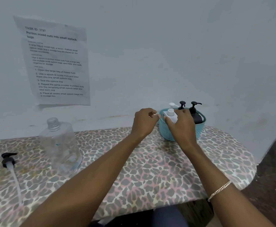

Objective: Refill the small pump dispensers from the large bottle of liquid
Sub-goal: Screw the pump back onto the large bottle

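Where basket (168, 135) sits, right hand (182, 126) on white dispenser (170, 114).

A printed sheet of paper (55, 63) is stuck to the pale wall (166, 46), its lower edge hanging above the surface (150, 169). Its heading reads "Portion mixed nuts into small ziplock bags", with numbered steps below. The surface wears a leopard-print cover in grey, pink and cream, rounded at its right end. A teal perforated basket (165, 133) stands at the back right of it, close against the wall. Dark floor (268, 177) shows to the right.
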Demonstrator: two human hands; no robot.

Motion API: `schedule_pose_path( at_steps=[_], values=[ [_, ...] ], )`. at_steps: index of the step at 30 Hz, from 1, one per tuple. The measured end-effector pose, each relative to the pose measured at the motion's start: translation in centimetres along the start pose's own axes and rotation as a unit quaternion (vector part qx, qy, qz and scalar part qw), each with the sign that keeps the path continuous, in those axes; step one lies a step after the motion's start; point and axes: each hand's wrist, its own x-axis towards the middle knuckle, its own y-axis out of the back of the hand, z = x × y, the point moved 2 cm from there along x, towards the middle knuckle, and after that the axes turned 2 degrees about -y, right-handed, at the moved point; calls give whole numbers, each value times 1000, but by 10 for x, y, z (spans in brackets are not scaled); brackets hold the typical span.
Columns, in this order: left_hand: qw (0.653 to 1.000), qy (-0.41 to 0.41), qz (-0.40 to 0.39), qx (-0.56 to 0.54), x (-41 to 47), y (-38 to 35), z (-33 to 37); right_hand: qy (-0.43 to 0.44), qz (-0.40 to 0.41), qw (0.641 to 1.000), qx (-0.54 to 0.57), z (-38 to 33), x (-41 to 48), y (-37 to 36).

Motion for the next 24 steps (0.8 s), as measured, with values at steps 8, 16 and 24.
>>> schedule_pose_path(
  at_steps=[8,16,24],
  values=[
    [997,-56,57,21,-68,58,-4,58,-15,997,57,-46,-44,12],
    [991,-67,109,38,-137,129,-14,90,-57,988,111,-96,-103,2],
    [983,-64,162,60,-195,204,-24,126,-100,972,173,-157,-151,-16]
  ],
)
